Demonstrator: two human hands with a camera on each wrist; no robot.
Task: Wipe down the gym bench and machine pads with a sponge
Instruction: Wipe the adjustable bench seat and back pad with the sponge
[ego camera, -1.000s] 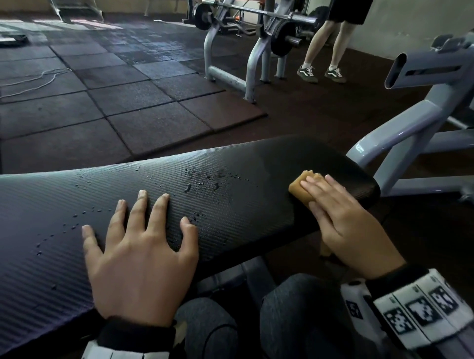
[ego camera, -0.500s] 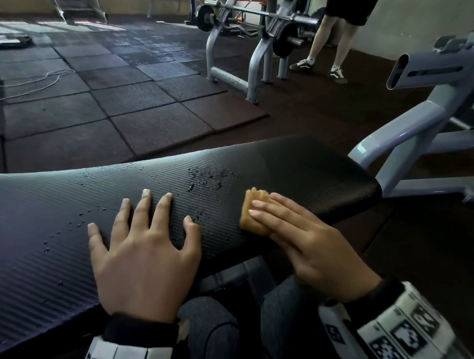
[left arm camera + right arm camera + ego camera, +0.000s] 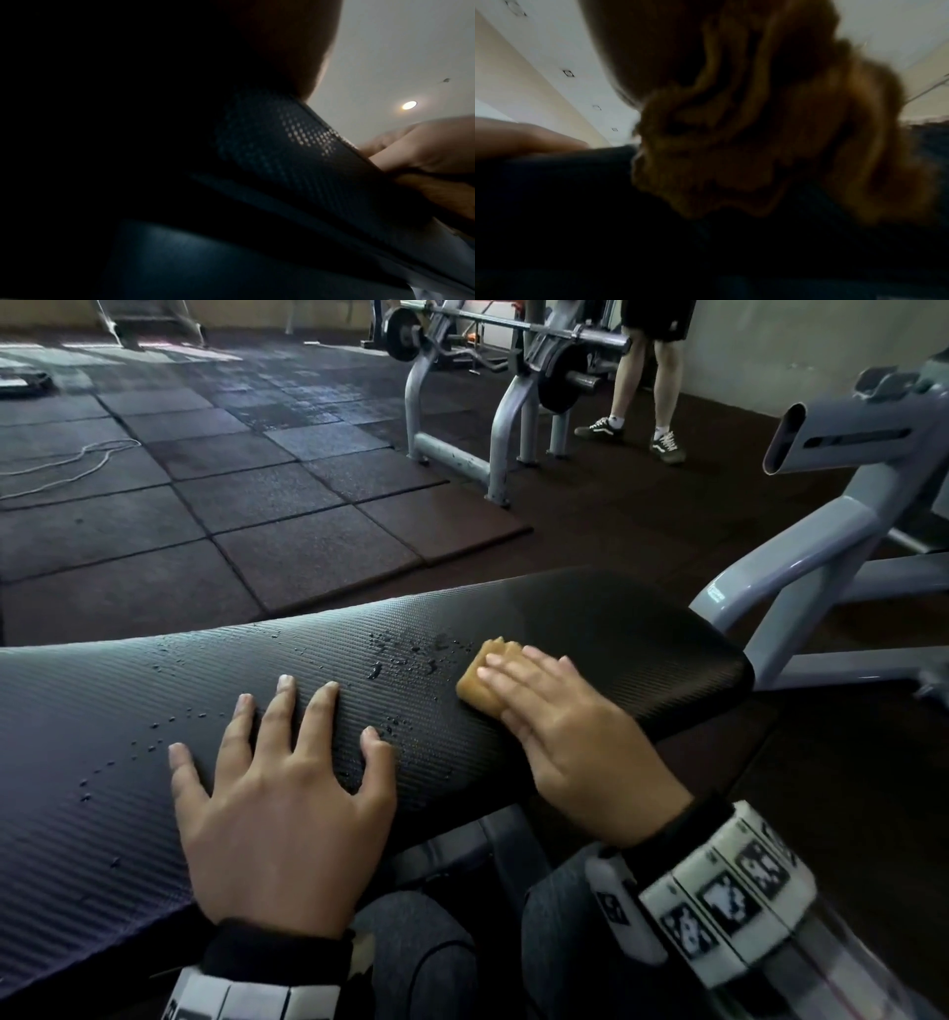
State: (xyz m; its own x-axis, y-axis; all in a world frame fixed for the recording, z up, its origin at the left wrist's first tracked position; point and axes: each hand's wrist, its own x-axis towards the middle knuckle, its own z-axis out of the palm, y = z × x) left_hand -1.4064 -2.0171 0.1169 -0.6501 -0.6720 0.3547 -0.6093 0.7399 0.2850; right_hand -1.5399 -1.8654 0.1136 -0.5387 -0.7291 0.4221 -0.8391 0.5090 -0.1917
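Floor: dark square rubber tiles [image 3: 267, 505], a white cord [image 3: 67, 464] trailing at left. Grey barbell rack [image 3: 493, 428] with loaded bar, a bystander's legs [image 3: 647, 377] beside it (pale wall behind); grey machine frame [image 3: 821, 546] at right. Ceiling: one round light [image 3: 409, 105].

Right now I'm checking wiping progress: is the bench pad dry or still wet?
Still wet in places: water droplets bead on the bench pad left of the sponge under the right hand.

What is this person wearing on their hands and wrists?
Both hands are bare, no gloves. The left hand and right hand each emerge from a dark sleeve cuff. Each wrist carries a white band printed with square black-and-white code markers.
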